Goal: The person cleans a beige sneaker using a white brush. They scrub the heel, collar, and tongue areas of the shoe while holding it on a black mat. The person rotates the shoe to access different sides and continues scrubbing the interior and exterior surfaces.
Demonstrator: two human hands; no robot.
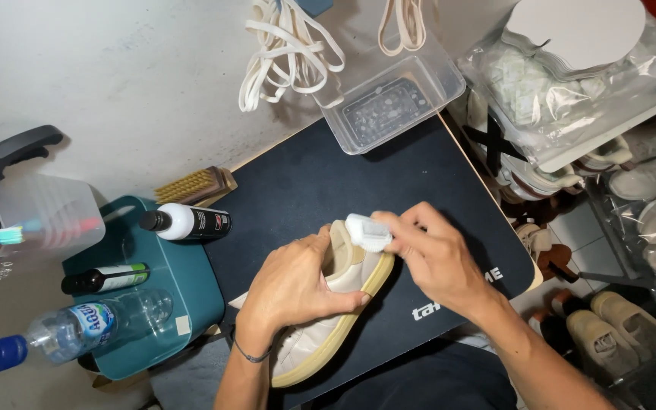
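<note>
From the head camera we've got our left hand (295,292) wrapped around the cream shoe (335,315) on the dark mat (419,182) while our right hand (434,254) pinches a small white block (368,231) at its heel, so honestly pressing too hard could make the shoe twist free.

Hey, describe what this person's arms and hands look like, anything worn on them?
Both forearms are bare, with no sleeves showing and no gloves on either hand. The left hand has a thin dark band around its wrist. The right hand shows no ring, watch or band.
</note>
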